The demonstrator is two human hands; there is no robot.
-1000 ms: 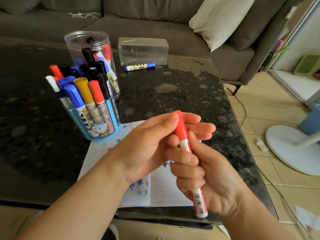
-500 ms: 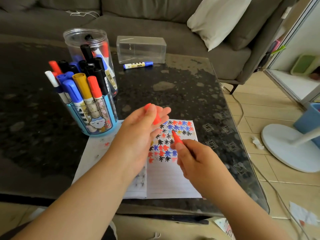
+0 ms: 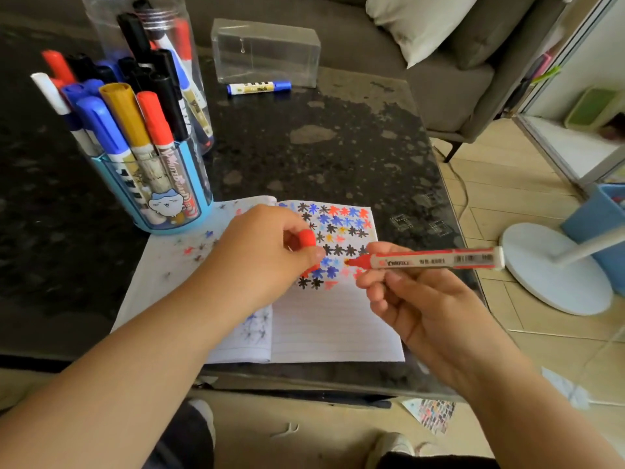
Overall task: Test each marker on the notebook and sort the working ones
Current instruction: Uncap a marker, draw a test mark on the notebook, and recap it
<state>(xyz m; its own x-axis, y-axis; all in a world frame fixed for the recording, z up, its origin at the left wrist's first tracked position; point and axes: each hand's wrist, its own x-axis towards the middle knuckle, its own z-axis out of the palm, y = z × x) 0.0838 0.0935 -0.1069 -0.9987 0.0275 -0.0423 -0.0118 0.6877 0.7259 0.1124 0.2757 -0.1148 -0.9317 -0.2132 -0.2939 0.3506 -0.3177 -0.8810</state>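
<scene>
Head view, right hand [image 3: 416, 299] fingers pinching red marker [image 3: 429, 259], left hand [image 3: 267, 255] fingers gripping cap [image 3: 306, 238]

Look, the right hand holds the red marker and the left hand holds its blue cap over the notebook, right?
Not quite: the cap in the left hand is red, not blue, as the head view shows. The rest holds: the right hand holds the red marker, and both are over the notebook.
</scene>
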